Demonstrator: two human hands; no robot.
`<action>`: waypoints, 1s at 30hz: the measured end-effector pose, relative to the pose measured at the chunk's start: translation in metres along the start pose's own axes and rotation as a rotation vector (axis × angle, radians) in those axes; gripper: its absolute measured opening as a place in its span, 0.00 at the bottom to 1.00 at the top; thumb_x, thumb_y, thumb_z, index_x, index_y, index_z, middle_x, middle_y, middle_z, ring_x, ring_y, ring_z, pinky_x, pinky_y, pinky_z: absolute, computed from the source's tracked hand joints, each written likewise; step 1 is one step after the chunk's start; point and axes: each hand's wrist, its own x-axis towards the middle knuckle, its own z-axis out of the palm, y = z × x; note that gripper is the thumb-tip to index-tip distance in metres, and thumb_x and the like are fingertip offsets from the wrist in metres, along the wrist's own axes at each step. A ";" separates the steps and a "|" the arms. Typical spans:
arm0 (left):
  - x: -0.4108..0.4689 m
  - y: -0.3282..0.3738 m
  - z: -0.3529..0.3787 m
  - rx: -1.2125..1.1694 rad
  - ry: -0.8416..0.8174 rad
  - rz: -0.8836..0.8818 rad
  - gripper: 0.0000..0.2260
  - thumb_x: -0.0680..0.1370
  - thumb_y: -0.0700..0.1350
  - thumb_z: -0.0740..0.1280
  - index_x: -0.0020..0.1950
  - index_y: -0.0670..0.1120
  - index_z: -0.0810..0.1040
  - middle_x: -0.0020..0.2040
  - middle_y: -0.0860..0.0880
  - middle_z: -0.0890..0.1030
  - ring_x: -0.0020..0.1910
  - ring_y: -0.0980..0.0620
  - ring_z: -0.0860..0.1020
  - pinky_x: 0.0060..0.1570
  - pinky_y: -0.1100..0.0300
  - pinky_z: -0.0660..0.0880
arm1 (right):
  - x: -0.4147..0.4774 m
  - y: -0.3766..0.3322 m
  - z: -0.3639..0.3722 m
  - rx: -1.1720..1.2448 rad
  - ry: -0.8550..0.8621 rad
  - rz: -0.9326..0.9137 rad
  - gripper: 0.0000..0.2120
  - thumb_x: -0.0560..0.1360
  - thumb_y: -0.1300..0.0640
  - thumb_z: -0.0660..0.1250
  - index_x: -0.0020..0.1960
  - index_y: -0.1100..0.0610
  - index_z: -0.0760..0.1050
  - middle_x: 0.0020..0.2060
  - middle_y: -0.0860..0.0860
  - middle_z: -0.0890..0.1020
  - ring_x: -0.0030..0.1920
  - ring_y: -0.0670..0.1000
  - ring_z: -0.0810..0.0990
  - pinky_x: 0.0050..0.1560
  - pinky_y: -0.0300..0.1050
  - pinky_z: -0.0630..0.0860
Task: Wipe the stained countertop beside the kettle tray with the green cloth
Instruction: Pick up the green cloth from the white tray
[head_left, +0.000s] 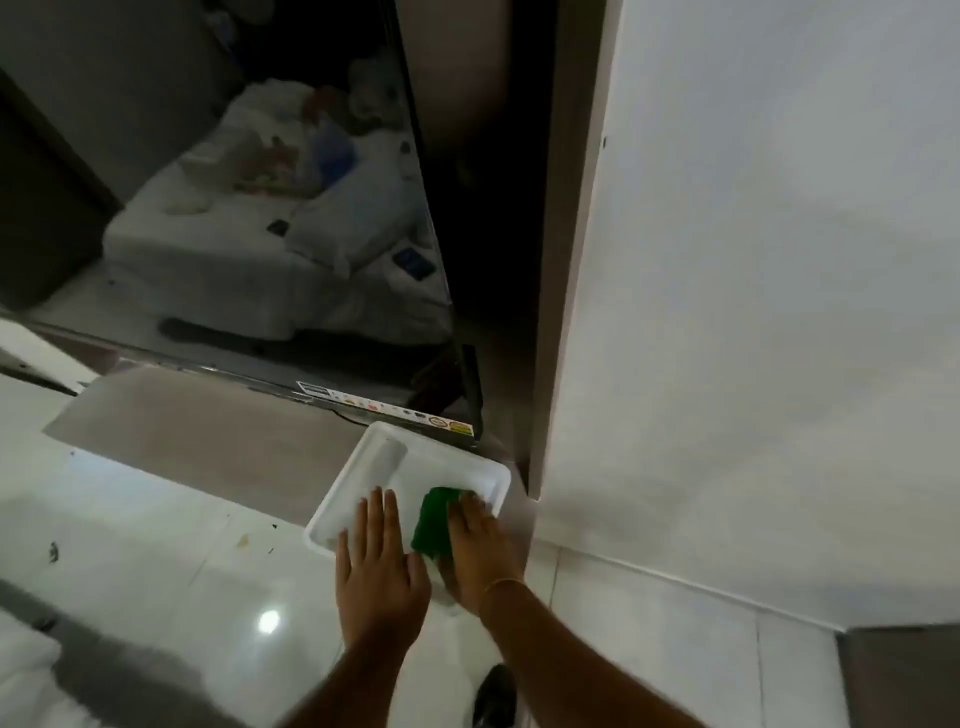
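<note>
- We see a white tray (441, 460) sitting on a grey-brown counter (208, 426), toward 6 o'clock of the view, with its far corner close to the bottom edge of a dark television screen (260, 182).
- The green cloth (434, 522) lies inside the tray near its 4 o'clock side, not on the bare counter.
- Our right hand (480, 551) presses flat on the cloth, fingers stretched and close together, palm covering its 3 o'clock edge; it lies on top of the cloth rather than pinching it.
- Our left hand (376, 564) rests palm down at the tray's 7 o'clock rim, fingers straight and slightly spread, gripping nothing; its thumb reaches toward the cloth's near corner.
- A thin bracelet (501, 584) circles the right wrist.
- At 3 o'clock of the tray a white wall (753, 312) stands, its edge just beside the tray.
- At 9 o'clock, beyond the counter, glossy white floor tiles (130, 545) carry a few dark specks and a yellowish spot.
- The screen reflects a bed with white bedding and scattered items.
- A dark shoe (493, 696) shows at 6 o'clock, between our forearms.
</note>
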 end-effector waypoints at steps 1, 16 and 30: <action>0.005 -0.006 0.000 -0.009 -0.028 -0.012 0.34 0.81 0.52 0.50 0.86 0.47 0.48 0.87 0.47 0.49 0.86 0.48 0.47 0.85 0.42 0.49 | 0.009 -0.004 0.014 -0.002 -0.047 -0.001 0.41 0.77 0.49 0.67 0.81 0.56 0.49 0.80 0.58 0.54 0.80 0.61 0.54 0.78 0.57 0.52; 0.031 -0.040 0.021 0.060 -0.182 0.082 0.35 0.78 0.52 0.48 0.87 0.48 0.47 0.87 0.47 0.49 0.86 0.47 0.48 0.85 0.41 0.49 | 0.065 -0.006 0.084 -0.109 -0.034 0.066 0.35 0.82 0.59 0.62 0.80 0.66 0.46 0.79 0.67 0.52 0.79 0.66 0.53 0.76 0.63 0.57; 0.029 0.096 -0.003 0.130 -0.447 0.599 0.35 0.75 0.52 0.60 0.77 0.31 0.69 0.77 0.31 0.71 0.75 0.33 0.73 0.71 0.42 0.67 | -0.049 0.063 -0.051 0.260 0.318 0.256 0.29 0.77 0.54 0.66 0.75 0.59 0.64 0.66 0.63 0.76 0.57 0.66 0.80 0.53 0.58 0.80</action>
